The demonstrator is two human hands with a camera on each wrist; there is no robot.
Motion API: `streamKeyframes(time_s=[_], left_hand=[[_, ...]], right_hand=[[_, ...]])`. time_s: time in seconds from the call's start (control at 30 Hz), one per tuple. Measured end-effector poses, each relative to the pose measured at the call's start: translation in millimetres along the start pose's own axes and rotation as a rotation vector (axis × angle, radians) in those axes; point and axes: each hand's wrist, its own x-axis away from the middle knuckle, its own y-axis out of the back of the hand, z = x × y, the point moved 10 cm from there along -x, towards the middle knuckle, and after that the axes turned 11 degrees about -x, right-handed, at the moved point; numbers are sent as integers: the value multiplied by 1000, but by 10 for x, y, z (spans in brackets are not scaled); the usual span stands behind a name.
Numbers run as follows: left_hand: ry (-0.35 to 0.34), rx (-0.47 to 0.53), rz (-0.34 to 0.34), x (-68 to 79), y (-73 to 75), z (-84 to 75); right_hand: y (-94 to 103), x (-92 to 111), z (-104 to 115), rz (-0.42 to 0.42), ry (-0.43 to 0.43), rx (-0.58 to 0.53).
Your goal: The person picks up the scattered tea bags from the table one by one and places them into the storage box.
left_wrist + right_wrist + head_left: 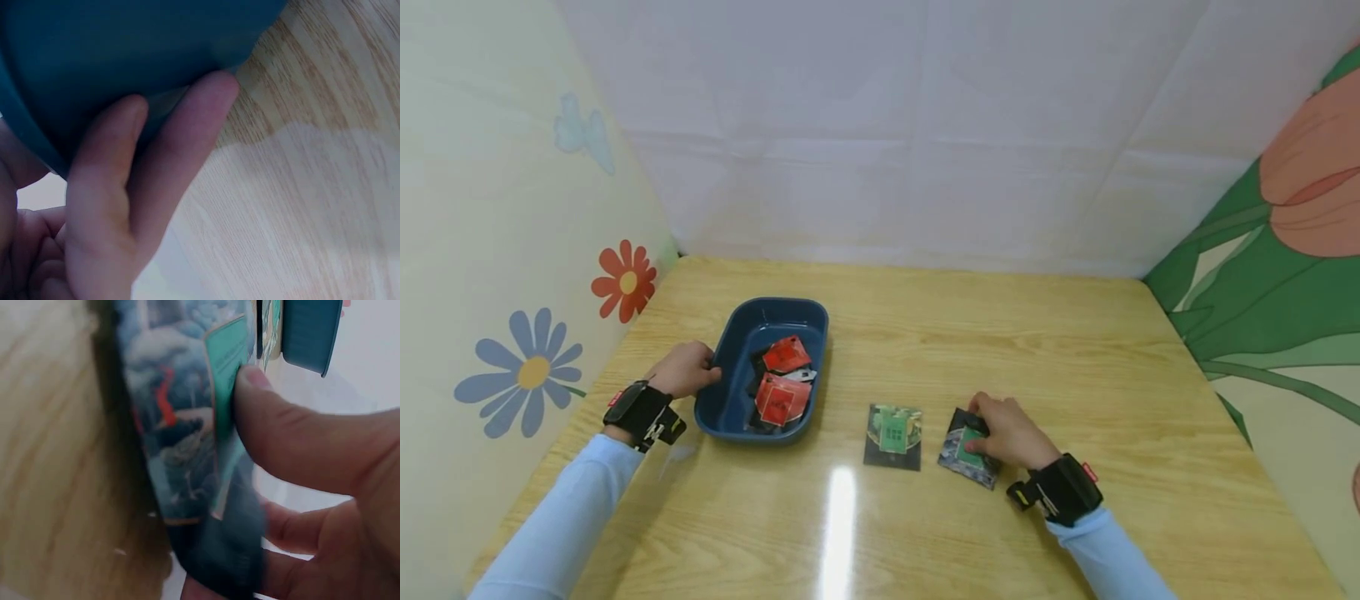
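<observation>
My left hand (683, 369) grips the left rim of a dark blue plastic basin (707, 419), its thumb over the edge and fingers against the outer wall (125, 44). Several red and black sachets (778, 402) lie in a loose heap inside. To the right, my right hand (1017, 433) pinches a dark sachet (957, 454) with a green label. In the right wrist view, the thumb presses on the label and the sachet (178, 425) stands tilted close over the wood. A second green-labelled sachet (892, 437) lies flat between the basin and my right hand.
A light wooden table (970, 333) carries everything. White cloth (880, 167) hangs behind it. Panels printed with flowers stand on the left (535, 372) and right (1285, 317). A bright light streak falls on the near tabletop.
</observation>
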Motion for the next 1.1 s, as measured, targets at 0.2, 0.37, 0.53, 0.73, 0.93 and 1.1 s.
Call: streamKeyframes(time_s=[0.2, 0.37, 0.53, 0.73, 0.93, 1.1], left_hand=[[0, 2, -3, -6, -13, -5], [14, 12, 18, -5, -51, 14], [20, 16, 24, 0, -48, 6], [21, 15, 28, 13, -41, -1], [23, 20, 34, 22, -31, -3], [24, 19, 34, 22, -22, -6]], right_hand=[[-22, 22, -21, 23, -12, -16], [-35, 54, -23, 23, -5, -48], [-6, 77, -26, 0, -16, -51], [48, 96, -5, -7, 2, -46], [44, 76, -54, 5, 11, -132], [44, 52, -87, 5, -5, -185]])
